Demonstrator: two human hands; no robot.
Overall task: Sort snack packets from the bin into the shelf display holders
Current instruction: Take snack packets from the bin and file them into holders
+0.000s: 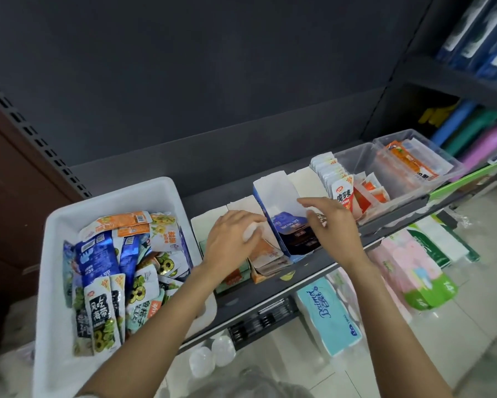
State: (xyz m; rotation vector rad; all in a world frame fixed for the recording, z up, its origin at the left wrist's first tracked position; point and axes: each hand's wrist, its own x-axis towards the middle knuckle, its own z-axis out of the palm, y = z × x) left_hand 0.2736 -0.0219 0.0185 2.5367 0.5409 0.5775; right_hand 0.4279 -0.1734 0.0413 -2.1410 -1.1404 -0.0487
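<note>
On the dark shelf (321,271), left end: white bin (55,254) holding a loose heap of snack packets (112,271) — blue, orange, and green-and-black wrappers, lying flat and overlapping. Just right of the bin, a row of cardboard display holders runs along the shelf. Orange holder (266,265) contains pale orange packets standing on edge. Blue holder (276,208), next to it on the right, contains dark navy packets (291,228). Further right: a standing row of white-and-red packets (340,191), then clear plastic tubs (408,168) with orange packets inside.

Left hand (231,239): over the orange holder, fingers curled round a white packet (251,229), gripping it at the holder's top. Right hand (332,222): palm down, fingers spread and loose, nothing held, resting at the right wall of the blue holder above the navy packets.

Below the shelf: tissue packs (327,317) on the floor.
</note>
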